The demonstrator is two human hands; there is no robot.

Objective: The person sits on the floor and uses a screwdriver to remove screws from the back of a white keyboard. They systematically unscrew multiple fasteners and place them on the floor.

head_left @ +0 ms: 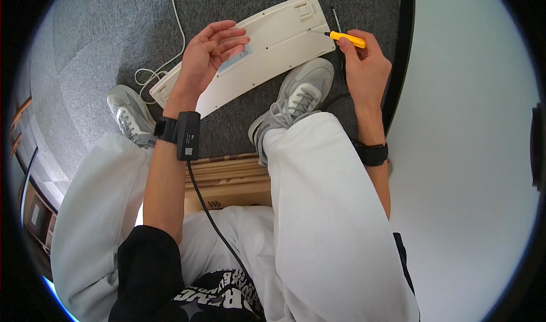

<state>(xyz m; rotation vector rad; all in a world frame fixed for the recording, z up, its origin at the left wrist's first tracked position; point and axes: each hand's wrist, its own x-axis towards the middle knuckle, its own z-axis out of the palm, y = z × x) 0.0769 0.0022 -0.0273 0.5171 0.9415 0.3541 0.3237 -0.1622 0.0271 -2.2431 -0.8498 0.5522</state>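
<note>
A white keyboard [273,35] lies face down on the grey carpet, its back dotted with several small screws or screw holes. My right hand [365,66] grips a yellow-handled screwdriver [348,38], whose thin shaft points left onto the keyboard's right end. Whether the tip sits in a screw is too small to tell. Over the left part of the keyboard hovers my left hand [211,55], fingers apart and slightly curled, with nothing in it. A pale label on the keyboard's back is partly hidden behind those fingers.
A white cable [177,21] loops on the carpet [91,49] left of the keyboard. Another thin tool [335,18] lies beyond its right end. My grey shoes [304,89] flank the near side. A white wall [466,123] rises at right; flattened cardboard [227,180] lies beneath me.
</note>
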